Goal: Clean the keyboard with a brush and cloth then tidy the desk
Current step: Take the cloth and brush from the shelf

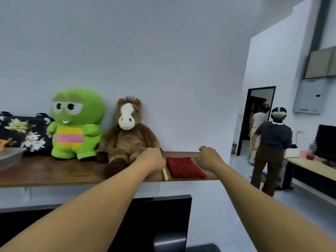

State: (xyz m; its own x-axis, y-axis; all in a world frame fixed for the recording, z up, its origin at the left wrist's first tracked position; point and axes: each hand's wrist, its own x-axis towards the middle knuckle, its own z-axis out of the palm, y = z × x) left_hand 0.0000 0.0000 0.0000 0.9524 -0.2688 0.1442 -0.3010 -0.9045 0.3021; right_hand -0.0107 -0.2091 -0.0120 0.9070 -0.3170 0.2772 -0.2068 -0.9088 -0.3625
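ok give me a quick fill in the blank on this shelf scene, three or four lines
1. The folded cloth on the wooden shelf is coloured ____.
2. The left hand is closed around a pale ____ handle.
3. The brown horse plush sits to the right of a ____ plush toy.
4. The right hand hovers over the ____.

Missing words: red; brush; green; cloth

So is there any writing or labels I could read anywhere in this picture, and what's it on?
No text reads clearly.
Floral bag: a yellow patch, perhaps a label, too blurred to read.
Wall box: small dark marks, too small to read.
Green plush, horse plush, red cloth: no writing visible.
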